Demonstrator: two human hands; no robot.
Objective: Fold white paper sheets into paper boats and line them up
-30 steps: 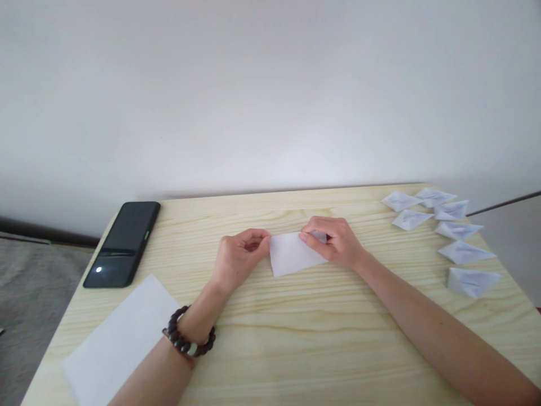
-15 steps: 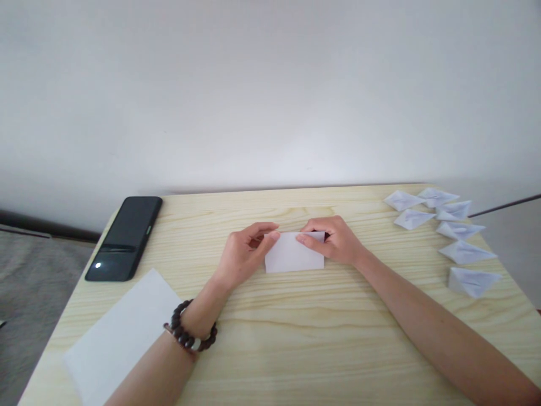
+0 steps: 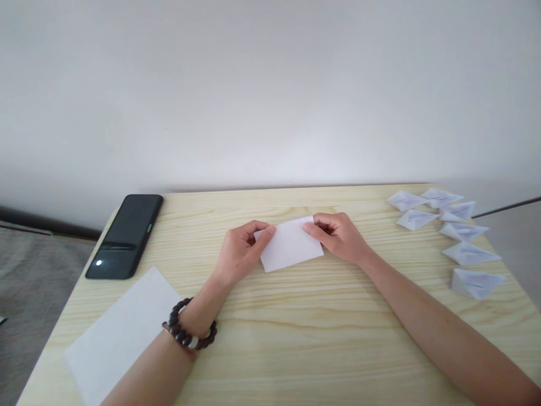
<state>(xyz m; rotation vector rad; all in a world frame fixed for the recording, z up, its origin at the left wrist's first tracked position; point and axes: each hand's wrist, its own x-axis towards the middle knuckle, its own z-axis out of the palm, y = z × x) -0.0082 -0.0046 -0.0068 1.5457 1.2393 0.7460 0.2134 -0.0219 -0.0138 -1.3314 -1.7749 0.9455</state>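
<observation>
A small white piece of paper [image 3: 291,246], apparently folded, is held slightly tilted over the middle of the table, its right side higher. My left hand [image 3: 243,251] pinches its upper left corner, thumb on top and fingers behind. At the upper right corner my right hand [image 3: 340,237] grips it the same way, with the thumb on the face of the paper. The fingertips behind the paper are hidden. A dark beaded bracelet [image 3: 186,332] circles my left wrist.
Several folded white paper boats [image 3: 471,254] stand in a group at the right of the wooden table [image 3: 296,344]. A black phone [image 3: 124,237] lies at the back left, with white paper [image 3: 122,332] in front of it, partly under my left forearm. A pale wall [image 3: 270,96] rises behind.
The paper has turned, its right end rising and its left end lowering a little. My right-hand fingers have shifted to its upper right corner; both hands still hold it.
</observation>
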